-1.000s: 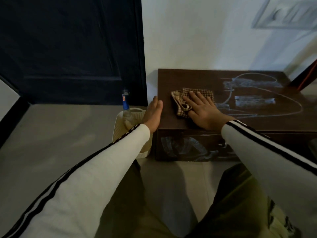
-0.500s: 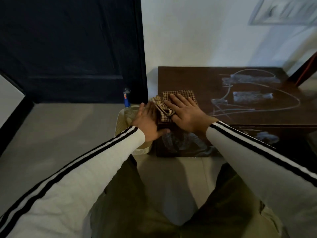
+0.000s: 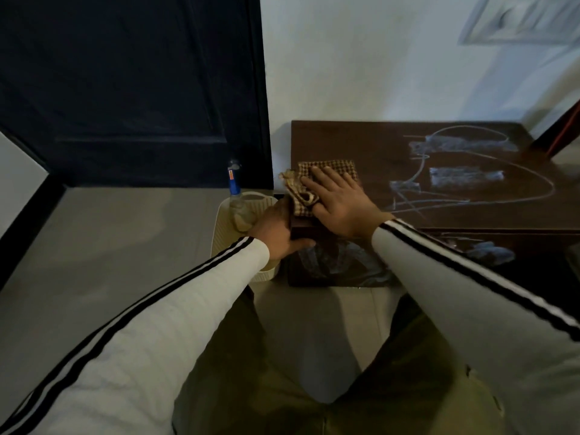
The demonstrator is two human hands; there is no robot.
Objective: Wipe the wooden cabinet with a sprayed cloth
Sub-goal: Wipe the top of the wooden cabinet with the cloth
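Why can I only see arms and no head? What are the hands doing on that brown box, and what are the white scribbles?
The camera is worn on the person's head and looks down, so you see what they see: their own two arms in white sleeves with black stripes, and their knees below.

The brown box is a low wooden cabinet standing against the wall. The right hand lies flat on a checked cloth and presses it onto the cabinet's top near its left edge. The left hand grips the cabinet's front left corner, probably to hold it steady.

The white scribbles look like chalky marks on the top; there are more on the front. The cloth has not reached them yet.

Beside the cabinet, on the floor, is a pale basket with a bottle with a blue neck in it, probably the spray.
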